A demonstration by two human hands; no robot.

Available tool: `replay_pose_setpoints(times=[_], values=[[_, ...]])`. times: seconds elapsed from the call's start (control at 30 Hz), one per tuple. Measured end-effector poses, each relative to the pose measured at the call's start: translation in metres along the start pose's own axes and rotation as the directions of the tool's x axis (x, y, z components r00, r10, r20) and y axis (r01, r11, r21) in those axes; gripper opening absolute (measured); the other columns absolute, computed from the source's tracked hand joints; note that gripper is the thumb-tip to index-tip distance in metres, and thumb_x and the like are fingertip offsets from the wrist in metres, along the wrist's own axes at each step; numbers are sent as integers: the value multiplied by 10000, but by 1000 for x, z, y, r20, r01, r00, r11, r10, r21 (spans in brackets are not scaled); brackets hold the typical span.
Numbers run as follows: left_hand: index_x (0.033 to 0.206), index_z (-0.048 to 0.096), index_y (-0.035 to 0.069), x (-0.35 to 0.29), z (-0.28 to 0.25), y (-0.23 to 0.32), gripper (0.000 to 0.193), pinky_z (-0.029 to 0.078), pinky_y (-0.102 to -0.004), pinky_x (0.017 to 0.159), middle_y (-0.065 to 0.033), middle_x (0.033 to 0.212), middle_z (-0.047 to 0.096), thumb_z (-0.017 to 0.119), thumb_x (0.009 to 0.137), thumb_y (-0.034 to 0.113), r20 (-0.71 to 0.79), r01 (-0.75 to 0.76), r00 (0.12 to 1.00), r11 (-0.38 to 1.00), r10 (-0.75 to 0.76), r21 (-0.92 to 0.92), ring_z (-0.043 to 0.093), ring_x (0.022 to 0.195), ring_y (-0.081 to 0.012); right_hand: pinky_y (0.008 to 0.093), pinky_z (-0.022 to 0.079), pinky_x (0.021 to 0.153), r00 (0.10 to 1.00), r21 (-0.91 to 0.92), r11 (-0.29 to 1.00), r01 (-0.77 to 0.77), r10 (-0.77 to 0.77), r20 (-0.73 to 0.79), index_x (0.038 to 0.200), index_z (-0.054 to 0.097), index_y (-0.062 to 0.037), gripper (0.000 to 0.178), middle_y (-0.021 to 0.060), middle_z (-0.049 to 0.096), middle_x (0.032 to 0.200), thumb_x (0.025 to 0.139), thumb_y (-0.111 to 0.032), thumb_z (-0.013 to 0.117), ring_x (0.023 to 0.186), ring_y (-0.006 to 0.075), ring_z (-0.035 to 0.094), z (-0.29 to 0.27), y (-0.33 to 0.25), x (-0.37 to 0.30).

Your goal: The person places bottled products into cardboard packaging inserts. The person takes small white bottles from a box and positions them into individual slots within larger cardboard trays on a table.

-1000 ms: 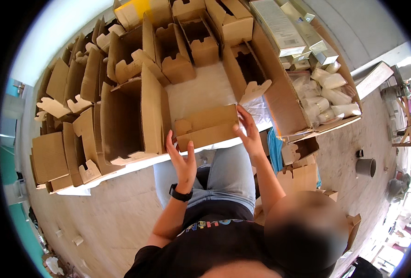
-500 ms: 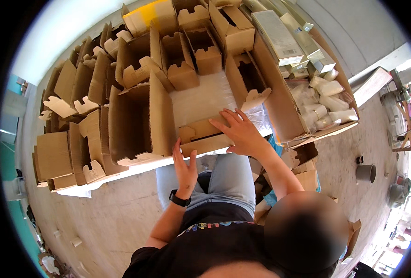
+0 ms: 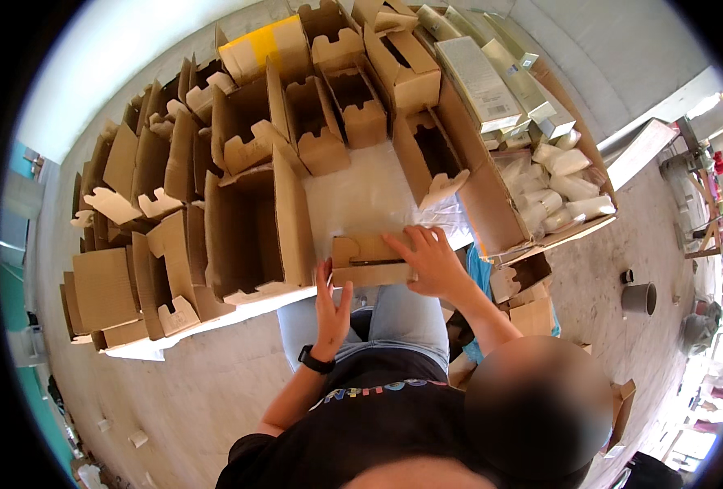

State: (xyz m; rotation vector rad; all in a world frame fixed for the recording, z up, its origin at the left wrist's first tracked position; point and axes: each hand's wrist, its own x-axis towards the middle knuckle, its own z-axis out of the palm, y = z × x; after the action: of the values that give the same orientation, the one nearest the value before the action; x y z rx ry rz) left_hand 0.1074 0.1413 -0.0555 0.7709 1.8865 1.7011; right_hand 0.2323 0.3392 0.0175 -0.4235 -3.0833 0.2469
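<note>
A small, low brown cardboard box [image 3: 371, 273] lies at the table's near edge, in front of my lap. Fingers of my right hand [image 3: 435, 265] curl over its right end, and the thumb presses at the front. My left hand [image 3: 329, 318], wearing a black watch, stands upright against the left end, fingers stretched and thumb apart, touching the box without wrapping round it. Directly left rises a tall open carton [image 3: 251, 232]. Beyond the small box, whitish sheeting [image 3: 353, 191] covers the tabletop.
Several open cardboard cartons crowd the left and far sides. A narrow open box [image 3: 431, 155] sits at centre right. Further right, a large carton [image 3: 500, 204] holds long pale boxes [image 3: 480, 85] and white wrapped pieces [image 3: 561, 179]. A grey bucket [image 3: 639, 299] stands on the floor.
My right hand has slid toward the small box's right end, its fingers closing round the edge. My left hand stays at the other end. The whole view has shifted slightly.
</note>
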Motion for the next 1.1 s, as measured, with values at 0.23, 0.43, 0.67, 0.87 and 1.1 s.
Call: replay_pose_setpoints(times=[0.23,0.43,0.67,0.87,1.1], values=[[1497,183,33,-5,-12,-1,658,306,-428,1120,-194,1480,349,556,970,159,106,94,991,982,-77,-161,380,1360,-290,464,350,1023,967,253,947,-197,230,-108,1404,449,-180,922,162,497,1266,567,-270,825,1212,332,475,-25,-9,-33],[1473,231,27,-12,-12,3,592,388,-396,1057,-186,1405,438,537,979,139,256,130,963,975,-82,-178,485,1265,-278,463,389,962,756,157,913,-377,401,-518,1291,558,-126,781,179,526,1204,574,-290,819,1126,355,515,-126,-13,-35],[1413,341,-1,-15,-17,17,498,412,-389,1029,-198,1299,559,525,991,191,392,69,920,991,-18,-118,545,1207,-276,475,388,953,584,44,804,-592,466,-665,1234,568,-106,677,200,555,1172,643,-378,756,1077,365,549,-139,13,27],[1389,385,5,-20,-29,17,466,421,-386,1020,-184,1271,588,527,988,194,400,26,916,999,-11,-32,568,1186,-287,485,398,924,542,-1,721,-693,520,-660,1208,559,-95,647,204,586,1123,652,-391,705,1048,361,571,-129,20,74],[1372,403,13,-25,-37,12,431,431,-388,1008,-173,1266,594,519,990,175,350,19,937,1000,-12,-15,575,1176,-287,489,417,895,542,22,751,-660,496,-679,1237,535,-93,751,197,595,1087,632,-473,766,1044,365,569,-131,15,68]])
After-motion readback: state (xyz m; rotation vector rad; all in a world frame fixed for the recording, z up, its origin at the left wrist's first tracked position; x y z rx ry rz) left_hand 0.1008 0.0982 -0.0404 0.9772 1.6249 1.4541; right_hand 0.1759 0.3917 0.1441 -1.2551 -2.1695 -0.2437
